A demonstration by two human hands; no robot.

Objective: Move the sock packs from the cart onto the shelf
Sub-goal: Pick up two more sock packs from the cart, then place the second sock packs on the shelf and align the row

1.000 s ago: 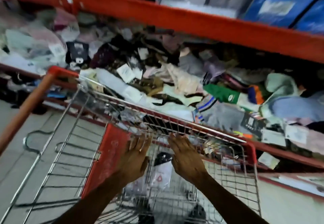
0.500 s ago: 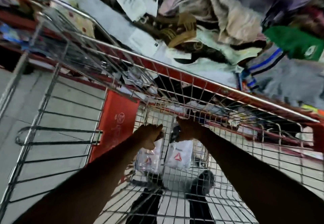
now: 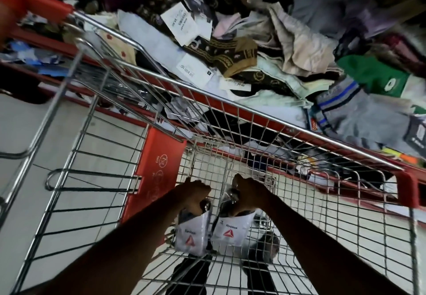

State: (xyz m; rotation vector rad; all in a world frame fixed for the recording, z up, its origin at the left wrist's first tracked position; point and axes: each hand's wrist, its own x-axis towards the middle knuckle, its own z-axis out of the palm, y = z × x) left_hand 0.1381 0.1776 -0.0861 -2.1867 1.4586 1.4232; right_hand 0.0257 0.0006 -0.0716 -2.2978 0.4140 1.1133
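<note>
— What's changed in the last second?

— A second ago both my hands were spread flat over the far rim of the cart (image 3: pixel 253 112). Now they're down inside the basket. My left hand (image 3: pixel 193 196) is closed in a fist around the top of the left sock pack (image 3: pixel 191 237), and my right hand (image 3: pixel 245 194) is clenched on the top of the right sock pack (image 3: pixel 231 231).

— Are the packs off the cart floor?

— They hang from my fists, side by side and nearly touching. I can't tell whether their bottom edges clear the wire.

— And the shelf?

— The shelf (image 3: pixel 345 143) sits just beyond the far rim, already heaped with loose socks and tags. I'd say the pickup is done; what's left is lifting both packs over the rim and finding room on that pile.
</note>
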